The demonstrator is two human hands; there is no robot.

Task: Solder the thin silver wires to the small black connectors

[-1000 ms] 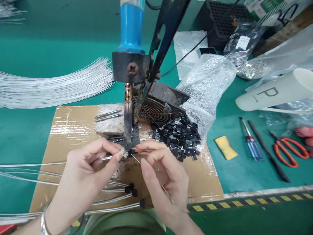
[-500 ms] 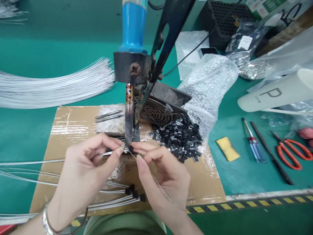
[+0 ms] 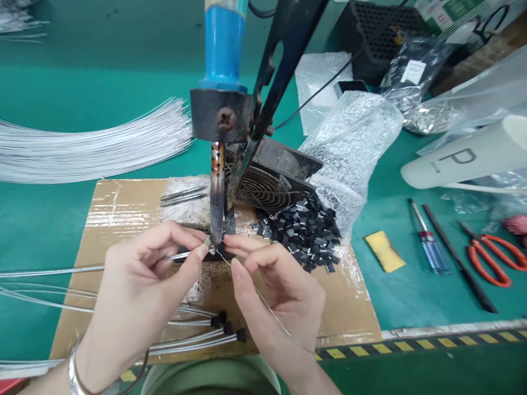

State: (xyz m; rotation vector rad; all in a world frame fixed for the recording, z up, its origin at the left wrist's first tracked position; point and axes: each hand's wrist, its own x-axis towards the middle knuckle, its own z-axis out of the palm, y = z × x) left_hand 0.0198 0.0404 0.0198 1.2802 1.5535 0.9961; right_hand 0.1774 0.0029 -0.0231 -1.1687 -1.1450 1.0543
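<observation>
A blue-handled soldering iron (image 3: 222,49) hangs tip-down in a black clamp (image 3: 220,116). My left hand (image 3: 152,277) pinches thin white wires (image 3: 180,255) with their ends at the iron's tip. Between thumb and fingers my right hand (image 3: 280,296) holds a thin strand of solder wire (image 3: 269,310), its end also at the tip. The fingertips and a small black piece hide part of the joint. Below my left hand lie wires ending in black connectors (image 3: 228,328).
Black connectors (image 3: 304,233) are heaped beside a fan (image 3: 267,186) on cardboard (image 3: 346,307). A white wire bundle (image 3: 94,151) lies left. At right are a yellow sponge (image 3: 384,250), a screwdriver (image 3: 430,241), a black rod (image 3: 461,260), orange-handled pliers (image 3: 492,255) and a white cup (image 3: 465,156).
Both hands stay at the iron's tip. My right hand has shifted very slightly to the right, and my left hand slightly to the left. The other things look the same.
</observation>
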